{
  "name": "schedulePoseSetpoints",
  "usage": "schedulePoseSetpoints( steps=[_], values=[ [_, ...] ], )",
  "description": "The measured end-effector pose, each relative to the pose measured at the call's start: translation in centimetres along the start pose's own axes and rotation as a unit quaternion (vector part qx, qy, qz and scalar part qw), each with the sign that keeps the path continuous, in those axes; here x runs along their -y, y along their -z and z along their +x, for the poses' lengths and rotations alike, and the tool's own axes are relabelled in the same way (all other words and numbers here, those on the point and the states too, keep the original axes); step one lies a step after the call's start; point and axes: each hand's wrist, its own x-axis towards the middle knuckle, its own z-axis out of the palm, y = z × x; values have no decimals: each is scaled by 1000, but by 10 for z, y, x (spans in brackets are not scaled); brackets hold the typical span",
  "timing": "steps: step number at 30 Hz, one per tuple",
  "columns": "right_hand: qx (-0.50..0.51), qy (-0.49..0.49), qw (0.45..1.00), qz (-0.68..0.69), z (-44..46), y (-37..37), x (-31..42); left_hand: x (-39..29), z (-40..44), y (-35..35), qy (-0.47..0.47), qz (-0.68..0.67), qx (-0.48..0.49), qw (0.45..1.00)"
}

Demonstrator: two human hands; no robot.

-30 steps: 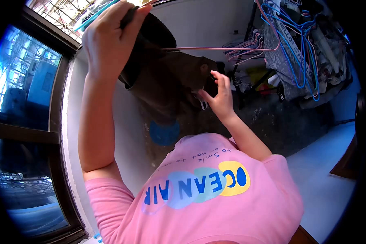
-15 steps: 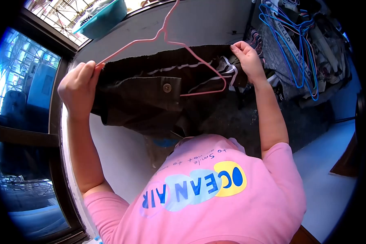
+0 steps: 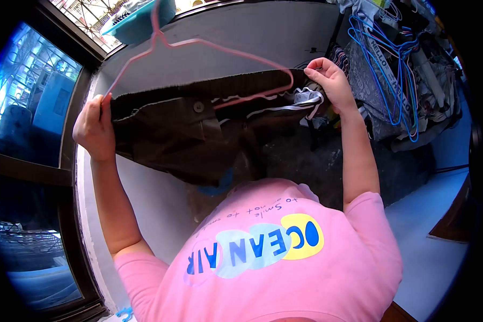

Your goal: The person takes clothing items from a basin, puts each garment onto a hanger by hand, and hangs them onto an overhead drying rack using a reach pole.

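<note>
Dark brown trousers (image 3: 172, 126) are stretched by the waistband between my two hands, with a button and white inner trim showing. My left hand (image 3: 95, 127) is closed at the left end of the waistband, pinching the cloth together with the left corner of a pink hanger (image 3: 225, 50). My right hand (image 3: 333, 83) pinches the right end of the waistband. The hanger's hook end points up and leaves the top of the view. Its right corner lies across the waistband, short of my right hand, and its lower bar passes partly out of sight at the trousers.
At the upper left, a teal basin (image 3: 139, 27) with items stands by the barred window. Blue hangers (image 3: 397, 80) and bundled clothes hang at the upper right. A blue round object (image 3: 218, 185) is low behind the trousers. Dark-framed window panes (image 3: 29, 107) line the left side.
The trousers, first bunched, are now spread wide. My right hand moved right and took hold of the waistband. My left hand came down and left, and the hanger shifted left.
</note>
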Motion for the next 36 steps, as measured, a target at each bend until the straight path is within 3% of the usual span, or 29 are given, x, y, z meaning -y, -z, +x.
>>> schedulePoseSetpoints(
  steps=[3,6,9,11,12,13,15,16,18,23,25,31,33,34,36],
  values=[
    [-12,-4,1000,8,-5,-8,16,-6,-9,1,-78,73,43,993],
    [48,-140,969,198,-7,-28,25,-25,-18,-7,-51,57,61,995],
    [121,-114,914,370,-25,-68,31,-42,-11,-14,-9,39,55,998],
    [156,-6,921,356,-35,-89,45,-44,-2,-15,57,-14,22,998],
    [161,90,950,250,-34,-91,42,-45,6,-10,73,-9,26,997],
    [136,305,943,-1,-26,-91,37,-45,12,-6,77,-2,23,997],
    [89,354,888,-279,-32,-94,45,-46,24,2,67,-13,0,998],
    [94,357,887,-277,-32,-97,46,-49,29,6,68,-18,2,998],
    [-23,531,724,-440,-32,-104,49,-52,34,10,73,-25,-1,997],
    [20,519,734,-438,-20,-119,68,-53,34,8,83,-45,-9,995],
    [184,475,752,-418,-17,-113,63,-52,32,5,100,-39,-13,994],
    [233,398,807,-368,-29,-108,62,-49,33,2,139,-50,-13,989],
    [281,322,831,-355,-34,-119,64,-52,34,0,153,-40,-1,987],
    [263,283,836,-390,-38,-128,66,-53,35,-1,162,-33,9,986],
    [220,316,850,-360,-32,-143,42,-53,36,-1,173,-40,14,984]
  ],
)
